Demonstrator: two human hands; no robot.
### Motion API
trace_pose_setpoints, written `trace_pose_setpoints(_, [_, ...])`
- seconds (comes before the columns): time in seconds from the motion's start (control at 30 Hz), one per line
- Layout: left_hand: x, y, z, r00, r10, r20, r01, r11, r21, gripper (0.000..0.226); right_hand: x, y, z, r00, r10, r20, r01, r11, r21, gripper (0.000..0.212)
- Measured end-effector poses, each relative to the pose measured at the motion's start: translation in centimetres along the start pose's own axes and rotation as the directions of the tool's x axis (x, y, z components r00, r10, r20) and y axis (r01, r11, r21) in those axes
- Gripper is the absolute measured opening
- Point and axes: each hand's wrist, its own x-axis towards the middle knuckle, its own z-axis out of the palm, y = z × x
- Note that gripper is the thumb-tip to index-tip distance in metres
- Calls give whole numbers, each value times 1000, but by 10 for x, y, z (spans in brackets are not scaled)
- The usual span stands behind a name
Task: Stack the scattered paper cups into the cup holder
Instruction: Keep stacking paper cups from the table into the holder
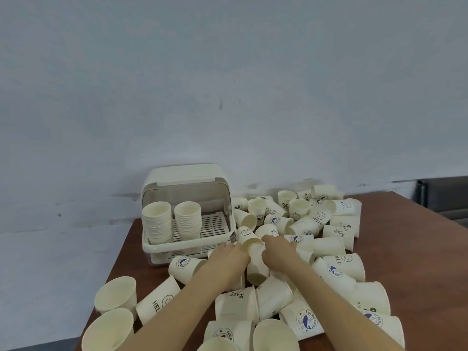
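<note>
Two stacks of cups [172, 222] are already standing inside the cup holder [186, 214]. Just in front of it, the left hand [229, 259] and right hand [277, 254] are curling around nested cups [254, 259], probably joining them. Next, this short stack needs lifting into the holder. Roughly forty loose cups [334, 271] are lying around it, on the table [417, 239].

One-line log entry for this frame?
phase: gathering cups | left hand: on cup | right hand: on same cup | cup holder: lid up, two stacks inside
</note>
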Motion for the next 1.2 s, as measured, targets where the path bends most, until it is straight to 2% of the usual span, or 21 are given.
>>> trace_pose_setpoints(0.1, [4,-2,4,1000,27,2,-27,997,78,28,6,-1,0,999,-7,47,9,999,-45,20])
trace_pose_setpoints(0.17, [5,-4,7,999,37,-6,-36,994,102,27,7,-2,-1,997,-10,72,14,998,-60,15])
trace_pose_setpoints(0.43, [3,-11,-3,1000,23,-17,-21,994,105,24,6,-3,-4,993,12,114,-13,1000,8,17])
trace_pose_setpoints(0.57, [-2,-17,-9,1000,-2,-21,4,996,92,23,7,-3,-9,996,35,76,-42,995,91,9])
trace_pose_setpoints(0.7, [-7,-25,-15,999,-14,-41,15,999,29,25,7,-5,-18,1000,5,26,-8,991,131,22])
trace_pose_setpoints(0.83, [-10,-31,-18,996,-18,-82,16,1000,-21,24,7,-11,-33,998,-46,-43,49,997,63,12])
trace_pose_setpoints(0.97, [-14,-40,-23,990,-49,-129,35,993,-109,22,8,-18,-44,988,-87,-127,90,996,17,22])
trace_pose_setpoints(1.2, [-31,-61,-30,959,-127,-254,76,977,-201,24,10,-38,-56,939,-173,-297,186,982,16,24])
